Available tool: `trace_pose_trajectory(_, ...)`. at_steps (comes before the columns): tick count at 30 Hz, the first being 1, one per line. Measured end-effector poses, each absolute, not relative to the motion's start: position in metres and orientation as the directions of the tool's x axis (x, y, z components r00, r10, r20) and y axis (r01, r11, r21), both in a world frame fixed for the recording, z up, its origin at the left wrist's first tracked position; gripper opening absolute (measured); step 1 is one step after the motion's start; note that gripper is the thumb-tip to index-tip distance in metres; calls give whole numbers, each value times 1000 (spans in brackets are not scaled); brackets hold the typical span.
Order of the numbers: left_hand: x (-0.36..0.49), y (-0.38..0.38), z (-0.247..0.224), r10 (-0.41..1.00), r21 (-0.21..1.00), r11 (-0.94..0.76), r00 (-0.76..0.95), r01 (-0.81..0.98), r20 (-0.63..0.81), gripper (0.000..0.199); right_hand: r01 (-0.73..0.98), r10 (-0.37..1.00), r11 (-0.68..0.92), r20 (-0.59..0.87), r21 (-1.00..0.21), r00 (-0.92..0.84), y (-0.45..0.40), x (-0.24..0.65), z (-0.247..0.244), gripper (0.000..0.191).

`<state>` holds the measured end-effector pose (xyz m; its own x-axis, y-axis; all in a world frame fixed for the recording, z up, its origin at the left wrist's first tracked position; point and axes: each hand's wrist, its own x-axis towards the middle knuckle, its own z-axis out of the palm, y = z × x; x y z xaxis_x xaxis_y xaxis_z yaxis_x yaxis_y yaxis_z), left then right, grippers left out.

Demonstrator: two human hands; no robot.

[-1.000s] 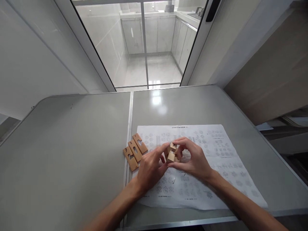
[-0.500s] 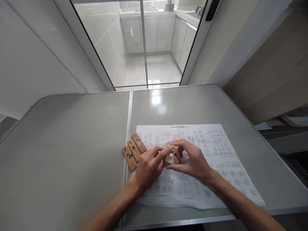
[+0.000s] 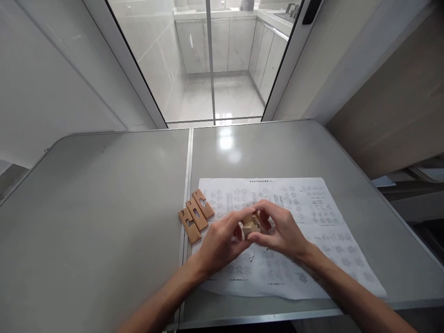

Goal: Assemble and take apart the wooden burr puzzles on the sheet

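Observation:
Between my two hands, over the printed sheet (image 3: 333,259), is a small light wooden block puzzle (image 3: 250,226) with notched pieces. My left hand (image 3: 224,238) grips it from the left, thumb below and fingers curled over the top. From the right, my right hand (image 3: 282,229) pinches it with thumb and bent fingers. The fingers partly hide the block, so how its pieces join cannot be made out. Left of my left hand lie three flat brown wooden pieces with cut-outs, marked 1 (image 3: 208,210), 2 (image 3: 200,221) and 3 (image 3: 191,232).
The grey folding table (image 3: 104,208) has a metal seam (image 3: 189,159) running front to back, left of the sheet. Beyond its far edge stands a glazed door (image 3: 212,69). Shelves with papers (image 3: 426,173) are at the right.
The block has turned in my fingers, and its pieces now look closer together. My left fingers have shifted round it. The view has moved slightly; the flat pieces stay put.

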<state>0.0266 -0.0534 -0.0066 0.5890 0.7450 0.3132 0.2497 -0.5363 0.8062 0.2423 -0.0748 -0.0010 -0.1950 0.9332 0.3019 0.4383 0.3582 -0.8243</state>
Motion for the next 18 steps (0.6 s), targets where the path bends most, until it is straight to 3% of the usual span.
trace_pose_trajectory(4,32,-56,4,807,974,-216,574,72,136,68,410,930,361,294,-837,-219,-74,244,-3,41)
trace_pose_trajectory(9,31,-53,12,818,996,68,575,-51,-26,73,311,938,327,265,-892,-223,-73,245,1,25)
trace_pose_trajectory(18,29,-53,12,786,992,115,615,-48,-61,74,277,954,260,202,-925,-220,-73,247,6,36)
